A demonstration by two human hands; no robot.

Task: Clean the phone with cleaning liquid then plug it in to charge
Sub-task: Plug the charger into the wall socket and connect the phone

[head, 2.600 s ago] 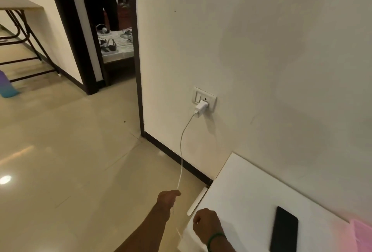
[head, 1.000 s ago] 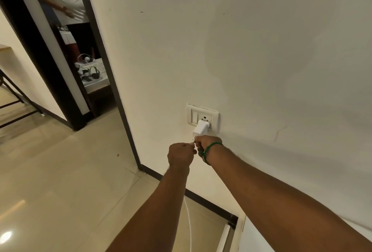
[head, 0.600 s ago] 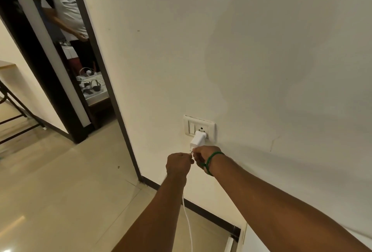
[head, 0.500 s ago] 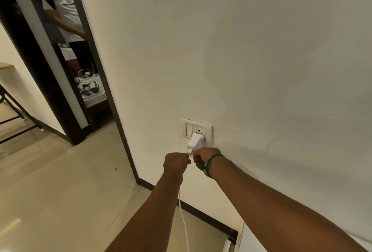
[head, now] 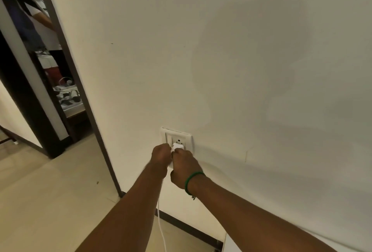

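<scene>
White charger (head: 178, 146) at the socket (head: 184, 137): right hand (head: 184, 166) has climbed onto it, fingers (head: 178, 153) pinching it, left hand (head: 161, 154) gripping the cable (head: 160, 217) alongside, so the power end looks nearly sorted.

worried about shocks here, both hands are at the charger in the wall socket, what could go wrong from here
1. The right hand and left hand crowd the small charger against the socket plate; a slip could touch the pins if it sits half out.
2. The cable hangs loose below the left hand; a tug might strain its connector or snag.
</scene>
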